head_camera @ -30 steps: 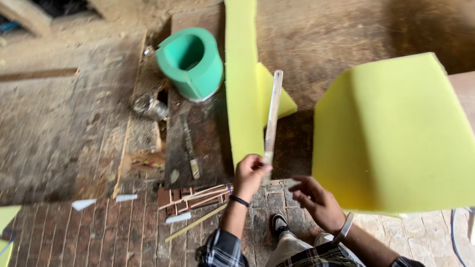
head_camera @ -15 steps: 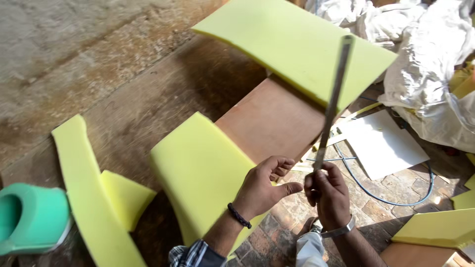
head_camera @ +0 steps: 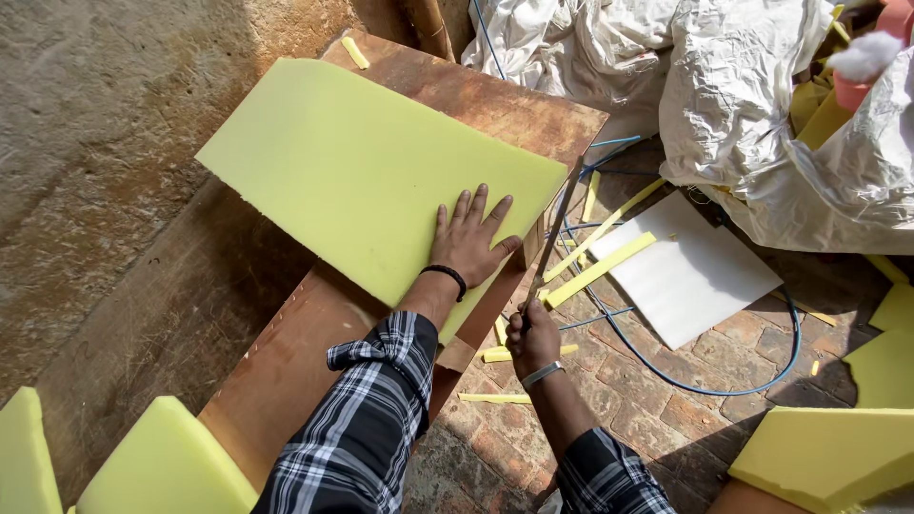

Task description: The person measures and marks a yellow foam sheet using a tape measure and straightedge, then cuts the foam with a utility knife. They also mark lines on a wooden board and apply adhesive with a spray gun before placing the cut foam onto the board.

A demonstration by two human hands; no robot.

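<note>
Right hand (head_camera: 533,338) clenched around the handle end of a long thin blade (head_camera: 555,227). Blade runs up and away from the fist, tilted slightly right, and lies right along the near-right edge of the foam sheet (head_camera: 371,171). Can't tell if the blade is actually in the foam or just against its edge. Metal band on the right wrist.

Left hand (head_camera: 468,240) is just left of the blade, a bit farther out than the fist. Palm down, fingers spread, pressed flat on the foam near its right corner; not grasping anything. Black band on that wrist, plaid sleeve behind it.

Foam sheet is yellow-green and lies flat on a brown board (head_camera: 286,352). It extends from the left hand up and left, well away from the right fist. Its right corner sits at the board's edge, next to the blade. One small foam scrap lies on the board's far corner.

Below and right of the fist: brick floor (head_camera: 666,419) with thin yellow foam strips (head_camera: 600,268), a blue cable (head_camera: 724,381) looping round, and a white sheet (head_camera: 685,271).

Farther right: a thick foam block (head_camera: 819,457) at the bottom corner. Beyond the blade tip: crumpled white plastic sacks (head_camera: 762,114). Near left, behind the left arm: more foam pieces (head_camera: 162,466).
</note>
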